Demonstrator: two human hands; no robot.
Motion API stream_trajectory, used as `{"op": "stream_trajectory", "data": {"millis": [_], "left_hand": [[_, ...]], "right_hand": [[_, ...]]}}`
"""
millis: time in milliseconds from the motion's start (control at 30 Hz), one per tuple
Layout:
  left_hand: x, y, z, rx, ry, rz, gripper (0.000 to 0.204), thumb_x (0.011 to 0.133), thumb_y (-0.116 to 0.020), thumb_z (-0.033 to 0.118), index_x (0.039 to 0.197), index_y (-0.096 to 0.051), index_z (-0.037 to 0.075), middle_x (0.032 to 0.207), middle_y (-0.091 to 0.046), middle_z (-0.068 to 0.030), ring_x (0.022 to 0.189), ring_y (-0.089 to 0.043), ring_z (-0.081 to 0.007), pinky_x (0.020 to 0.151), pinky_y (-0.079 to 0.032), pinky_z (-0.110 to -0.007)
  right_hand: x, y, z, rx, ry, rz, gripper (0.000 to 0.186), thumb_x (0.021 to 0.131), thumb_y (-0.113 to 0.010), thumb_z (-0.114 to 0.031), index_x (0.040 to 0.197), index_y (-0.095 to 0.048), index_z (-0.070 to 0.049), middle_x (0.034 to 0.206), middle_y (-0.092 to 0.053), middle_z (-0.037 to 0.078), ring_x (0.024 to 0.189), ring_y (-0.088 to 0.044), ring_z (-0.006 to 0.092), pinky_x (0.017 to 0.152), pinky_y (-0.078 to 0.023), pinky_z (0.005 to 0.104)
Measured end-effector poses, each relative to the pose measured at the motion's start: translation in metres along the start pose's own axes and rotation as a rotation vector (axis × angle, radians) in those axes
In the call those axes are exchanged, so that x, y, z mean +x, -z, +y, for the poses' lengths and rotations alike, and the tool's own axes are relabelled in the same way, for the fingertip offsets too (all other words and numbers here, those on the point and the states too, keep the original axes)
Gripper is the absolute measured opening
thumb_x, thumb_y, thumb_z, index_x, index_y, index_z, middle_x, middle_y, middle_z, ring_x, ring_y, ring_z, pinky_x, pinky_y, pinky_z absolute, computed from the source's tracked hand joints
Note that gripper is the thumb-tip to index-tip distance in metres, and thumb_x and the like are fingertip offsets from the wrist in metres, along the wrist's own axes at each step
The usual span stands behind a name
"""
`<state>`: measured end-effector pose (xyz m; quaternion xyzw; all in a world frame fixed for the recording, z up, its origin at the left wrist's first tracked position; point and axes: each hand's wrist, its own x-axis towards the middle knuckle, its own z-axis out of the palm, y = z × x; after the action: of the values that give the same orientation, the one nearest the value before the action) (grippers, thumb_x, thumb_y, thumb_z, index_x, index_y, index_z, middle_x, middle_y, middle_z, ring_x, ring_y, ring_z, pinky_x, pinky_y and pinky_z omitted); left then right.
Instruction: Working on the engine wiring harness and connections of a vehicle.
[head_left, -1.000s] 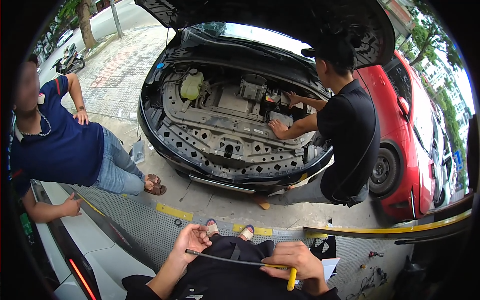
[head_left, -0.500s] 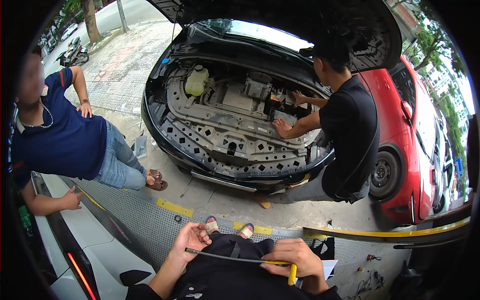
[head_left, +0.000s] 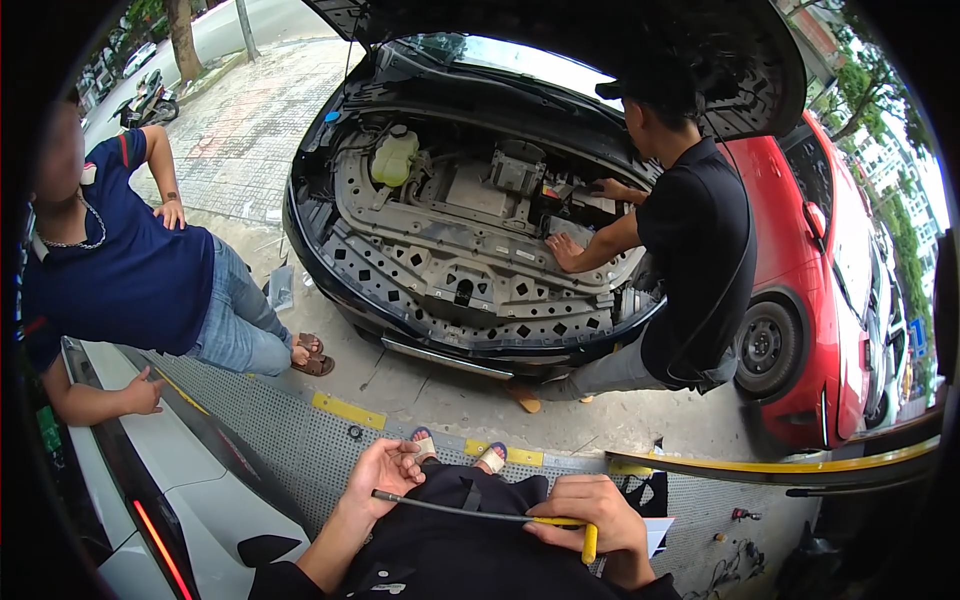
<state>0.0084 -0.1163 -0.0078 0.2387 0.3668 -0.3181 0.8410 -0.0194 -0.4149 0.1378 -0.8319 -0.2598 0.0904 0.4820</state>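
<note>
My left hand (head_left: 382, 470) is palm-up with fingers loosely curled and apart, beside the dark tip of a thin flexible grey shaft (head_left: 450, 510). My right hand (head_left: 585, 515) grips the yellow T-shaped handle (head_left: 589, 543) at the shaft's other end, holding the tool crosswise before my dark-clothed body. Ahead, a dark car (head_left: 470, 240) has its bonnet raised over the engine bay. A co-worker (head_left: 700, 250) in black leans over it, both hands among the parts at the right side.
A person (head_left: 130, 250) in navy stands left beside a white car (head_left: 210, 510). A red car (head_left: 780, 230) is parked right. A yellow-edged metal rail (head_left: 770, 462) crosses the lower right, with small tools (head_left: 742, 514) on the perforated floor plate (head_left: 260, 430). A scooter (head_left: 150, 105) stands outside.
The co-worker's upper hand has moved slightly within the engine bay. My left hand has risen a little with the shaft's tip; otherwise the view is much the same.
</note>
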Motion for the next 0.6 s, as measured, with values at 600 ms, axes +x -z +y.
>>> {"op": "stream_trajectory", "data": {"millis": [600], "left_hand": [[0.0037, 0.0104, -0.0043, -0.067, -0.003, -0.069, 0.026, 0.090, -0.051, 0.020, 0.092, -0.061, -0.004, 0.064, -0.053, -0.0072, 0.068, -0.054, -0.0228, 0.073, -0.047, -0.039]], "right_hand": [[-0.0063, -0.0005, 0.0054, 0.019, -0.067, -0.016, 0.013, 0.077, -0.078, -0.013, 0.082, -0.071, -0.004, 0.066, -0.062, 0.006, 0.060, -0.060, 0.0212, 0.055, -0.048, 0.0319]]}}
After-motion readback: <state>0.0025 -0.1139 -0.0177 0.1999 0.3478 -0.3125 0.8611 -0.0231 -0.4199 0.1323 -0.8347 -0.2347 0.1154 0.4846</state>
